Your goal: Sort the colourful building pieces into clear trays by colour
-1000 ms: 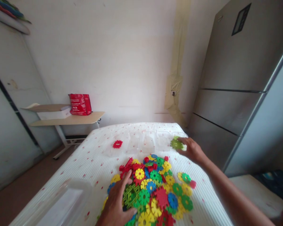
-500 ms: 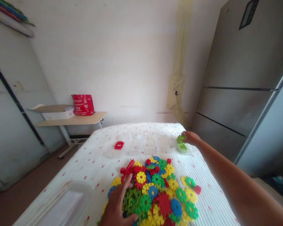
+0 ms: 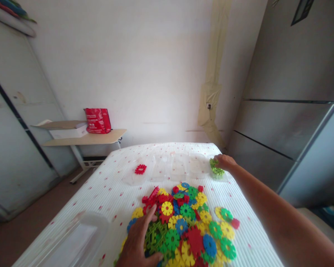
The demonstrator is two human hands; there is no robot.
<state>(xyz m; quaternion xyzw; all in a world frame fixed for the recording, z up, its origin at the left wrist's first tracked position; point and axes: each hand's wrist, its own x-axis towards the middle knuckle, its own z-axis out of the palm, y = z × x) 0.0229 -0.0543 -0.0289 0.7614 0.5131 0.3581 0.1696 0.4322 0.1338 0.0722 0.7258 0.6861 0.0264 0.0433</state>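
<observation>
Spreads the left hand [image 3: 137,241] at the bottom center of the frame, with thumb and fingers wide apart in a loose grip, at the left side of a pile [image 3: 181,225] of red, yellow, green and blue plastic pieces. Shows a clear container [image 3: 100,224] at lower left, on the cloth-covered table [image 3: 111,200]. Pinches an upper green piece [image 3: 212,162] in the right hand [image 3: 225,162], right of center, just above a lower green piece [image 3: 217,171], at the right end of a clear tray [image 3: 174,167]. Has a red piece [image 3: 137,170] lying in the tray's left end. Includes, farther back at left, a red bag [image 3: 98,120] beside a white box [image 3: 69,132], and at right a gray refrigerator [image 3: 284,122].
</observation>
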